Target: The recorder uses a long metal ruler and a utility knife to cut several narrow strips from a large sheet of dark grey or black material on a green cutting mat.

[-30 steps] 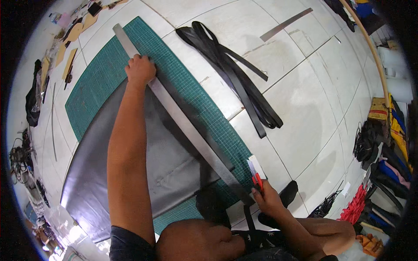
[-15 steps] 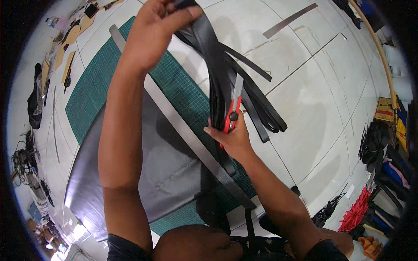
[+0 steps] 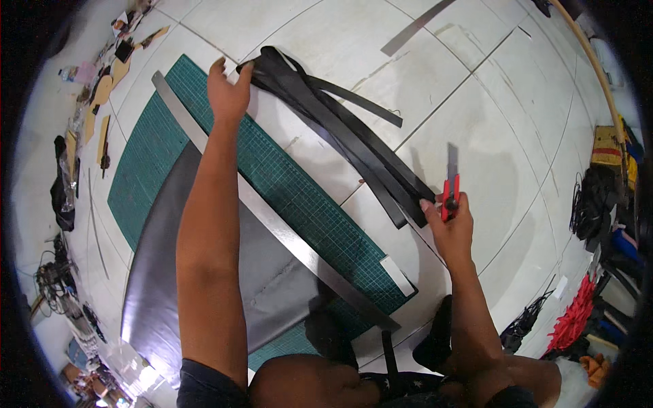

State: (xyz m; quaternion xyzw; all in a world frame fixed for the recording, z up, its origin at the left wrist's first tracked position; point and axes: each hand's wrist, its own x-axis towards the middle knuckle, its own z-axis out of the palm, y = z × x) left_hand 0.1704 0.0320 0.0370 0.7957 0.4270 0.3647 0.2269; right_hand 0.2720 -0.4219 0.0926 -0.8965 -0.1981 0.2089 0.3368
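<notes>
A bundle of long black leather-like strips [image 3: 340, 126] lies on the tiles, slanting from far left to near right. At its far end is my left hand [image 3: 228, 95], open, with thumb and forefinger apart and the thumb against the strip ends. My right hand [image 3: 452, 234] is closed around a red utility knife [image 3: 450, 197], its blade out and pointing away from me. The thumb of that hand touches the near end of the bundle. Left of the strips, a steel ruler [image 3: 272, 221] lies across a black leather-like sheet [image 3: 204, 224] and a green cutting mat [image 3: 286, 163].
A loose grey strip [image 3: 416, 28] lies on the tiled floor [image 3: 503, 129] at the far right. Tan scraps [image 3: 103, 88] and tools line the left side. Black bundles [image 3: 593, 204] and a red heap [image 3: 573, 316] stand along the right edge.
The strips, held up between my hands before, now lie stretched on the floor. My right hand has moved right with the knife; my left has come down and opened at the far end.
</notes>
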